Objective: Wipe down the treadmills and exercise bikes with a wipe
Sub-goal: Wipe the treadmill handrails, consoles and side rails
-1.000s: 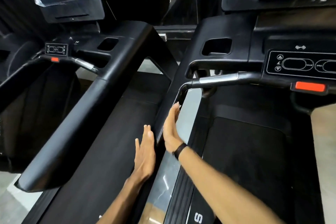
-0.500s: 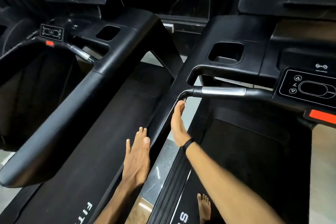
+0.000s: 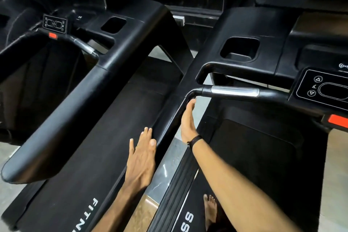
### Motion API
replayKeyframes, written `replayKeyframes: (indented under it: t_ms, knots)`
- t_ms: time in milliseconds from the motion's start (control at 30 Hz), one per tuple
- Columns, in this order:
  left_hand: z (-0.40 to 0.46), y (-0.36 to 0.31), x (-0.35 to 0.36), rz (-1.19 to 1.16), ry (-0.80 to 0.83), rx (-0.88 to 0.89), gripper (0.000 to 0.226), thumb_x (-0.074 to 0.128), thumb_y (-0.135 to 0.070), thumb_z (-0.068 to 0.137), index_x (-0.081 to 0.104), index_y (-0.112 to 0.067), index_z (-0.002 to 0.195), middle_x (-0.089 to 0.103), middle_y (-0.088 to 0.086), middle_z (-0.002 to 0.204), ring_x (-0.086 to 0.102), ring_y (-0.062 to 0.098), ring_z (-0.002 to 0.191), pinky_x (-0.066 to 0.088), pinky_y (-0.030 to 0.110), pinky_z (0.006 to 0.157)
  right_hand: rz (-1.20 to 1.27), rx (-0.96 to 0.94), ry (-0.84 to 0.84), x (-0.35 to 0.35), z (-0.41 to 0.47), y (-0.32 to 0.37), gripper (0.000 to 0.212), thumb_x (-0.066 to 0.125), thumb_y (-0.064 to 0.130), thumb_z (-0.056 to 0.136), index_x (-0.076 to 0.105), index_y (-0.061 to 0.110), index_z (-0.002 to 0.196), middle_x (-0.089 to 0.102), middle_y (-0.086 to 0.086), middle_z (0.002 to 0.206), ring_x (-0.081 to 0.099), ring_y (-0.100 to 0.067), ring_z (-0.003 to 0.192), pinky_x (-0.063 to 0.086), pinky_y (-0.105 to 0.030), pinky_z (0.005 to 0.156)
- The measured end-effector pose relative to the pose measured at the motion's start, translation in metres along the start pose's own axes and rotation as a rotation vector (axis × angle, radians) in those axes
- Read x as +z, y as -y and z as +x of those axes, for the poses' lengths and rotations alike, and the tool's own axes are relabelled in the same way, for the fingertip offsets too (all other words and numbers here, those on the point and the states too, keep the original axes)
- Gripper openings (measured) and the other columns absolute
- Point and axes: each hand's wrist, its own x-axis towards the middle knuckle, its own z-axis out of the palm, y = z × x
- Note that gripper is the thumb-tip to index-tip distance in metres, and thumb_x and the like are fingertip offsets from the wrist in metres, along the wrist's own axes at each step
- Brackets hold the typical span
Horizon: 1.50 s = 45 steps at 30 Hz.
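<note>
From my remote seat I see two black treadmills side by side, and the long side handrail (image 3: 169, 118) of the right treadmill (image 3: 254, 156) runs between the two hands. The left hand (image 3: 141, 164) lies flat with straight fingers against the rail's outer face, over the left treadmill (image 3: 84, 156) belt, while the right hand (image 3: 188, 120) is flat on the rail's inner edge, fingertips just under the bend of the front grip bar (image 3: 233, 91) (a dark band on that wrist). I can make out no wipe in either hand; a bare foot (image 3: 211, 209) stands on the right belt.

Black treadmills (image 3: 116, 73) carry white lettering (image 3: 85, 216), orange-red stop buttons (image 3: 338, 119), and a silver grip (image 3: 234, 91).
</note>
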Motion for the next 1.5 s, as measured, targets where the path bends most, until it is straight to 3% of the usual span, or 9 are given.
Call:
replayKeyframes:
  t_ms: [100, 200, 300, 467, 767, 933, 1100, 1333, 1500]
  knots:
    - [0.001, 0.002, 0.001, 0.006, 0.002, 0.012, 0.098, -0.019, -0.080, 0.081, 0.008, -0.027, 0.159, 0.004, -0.016, 0.164, -0.010, -0.017, 0.142, -0.017, 0.021, 0.119, -0.017, 0.141, 0.064, 0.002, -0.024, -0.033, 0.127, 0.015, 0.108, 0.052, 0.001, 0.040, 0.158, -0.005, 0.017, 0.165, -0.002, -0.004, 0.151, -0.002, -0.042, 0.125]
    - [0.002, 0.007, 0.003, 0.027, -0.007, 0.013, 0.085, -0.011, -0.069, 0.091, 0.010, -0.022, 0.159, 0.006, -0.008, 0.166, -0.006, -0.010, 0.147, -0.018, 0.022, 0.119, -0.036, 0.101, 0.172, 0.024, -0.108, -0.063, 0.088, 0.017, 0.094, 0.079, -0.001, 0.050, 0.153, -0.009, 0.026, 0.158, -0.003, 0.007, 0.146, 0.002, -0.037, 0.126]
    - [0.001, 0.005, 0.000, -0.051, -0.082, 0.008, 0.079, -0.004, -0.064, 0.096, 0.019, -0.020, 0.158, 0.016, -0.007, 0.164, 0.001, -0.015, 0.144, -0.015, 0.023, 0.120, -0.009, -0.054, 0.128, 0.035, -0.125, -0.055, 0.030, 0.024, 0.064, 0.102, 0.017, 0.061, 0.132, 0.017, 0.048, 0.138, 0.015, 0.036, 0.122, 0.016, -0.004, 0.111]
    - [-0.017, -0.007, -0.015, -0.498, -0.230, -0.217, 0.085, 0.004, -0.074, 0.083, 0.037, -0.035, 0.151, 0.024, -0.022, 0.159, -0.008, 0.003, 0.150, -0.003, 0.037, 0.124, -0.112, -0.133, -0.032, 0.031, -0.071, -0.031, 0.074, 0.017, 0.062, 0.101, -0.012, 0.023, 0.157, -0.020, 0.017, 0.160, -0.015, -0.002, 0.150, -0.007, -0.028, 0.123]
    - [-0.083, 0.037, -0.036, -0.460, -0.253, -0.141, 0.046, 0.018, -0.031, 0.110, 0.041, -0.014, 0.145, 0.039, -0.003, 0.155, 0.016, 0.013, 0.147, 0.007, 0.044, 0.124, -0.217, 0.111, 0.099, 0.082, -0.210, -0.114, 0.112, 0.019, 0.099, 0.069, -0.021, 0.037, 0.153, -0.022, 0.016, 0.162, -0.011, -0.007, 0.152, 0.004, -0.045, 0.126]
    - [-0.127, 0.072, -0.053, -0.609, -0.209, -0.233, 0.063, 0.007, -0.049, 0.103, 0.049, -0.021, 0.142, 0.046, -0.005, 0.149, 0.015, 0.014, 0.149, 0.006, 0.041, 0.124, -0.210, -0.061, -0.025, 0.077, -0.197, -0.101, 0.080, 0.020, 0.068, 0.099, -0.015, 0.027, 0.157, -0.017, 0.010, 0.164, -0.008, -0.008, 0.152, -0.001, -0.039, 0.126]
    - [-0.167, 0.104, -0.061, -0.640, -0.179, -0.233, 0.064, 0.009, -0.053, 0.099, 0.054, -0.022, 0.132, 0.054, 0.001, 0.141, 0.036, 0.019, 0.138, 0.014, 0.044, 0.122, -0.127, 0.272, 0.124, 0.093, -0.253, -0.187, 0.130, 0.029, 0.106, 0.056, 0.001, 0.033, 0.160, 0.000, 0.008, 0.167, 0.007, -0.010, 0.153, 0.010, -0.043, 0.126]
    - [-0.199, 0.133, -0.074, -0.832, -0.159, -0.307, 0.066, 0.016, -0.082, 0.080, 0.063, -0.042, 0.103, 0.068, -0.014, 0.118, 0.057, 0.014, 0.121, 0.036, 0.047, 0.112, -0.343, -0.091, -0.125, 0.130, -0.295, -0.163, 0.089, 0.054, 0.026, 0.097, -0.010, 0.028, 0.159, 0.003, 0.003, 0.168, 0.014, -0.017, 0.153, 0.017, -0.041, 0.125]
    - [-0.206, 0.144, -0.080, -0.918, -0.220, -0.276, 0.077, 0.013, -0.089, 0.075, 0.064, -0.037, 0.101, 0.074, -0.004, 0.101, 0.062, 0.019, 0.111, 0.037, 0.050, 0.111, -0.336, 0.069, -0.161, 0.127, -0.309, -0.160, 0.079, 0.051, 0.027, 0.101, -0.002, 0.023, 0.160, 0.022, -0.008, 0.165, 0.030, -0.025, 0.148, 0.025, -0.038, 0.121]
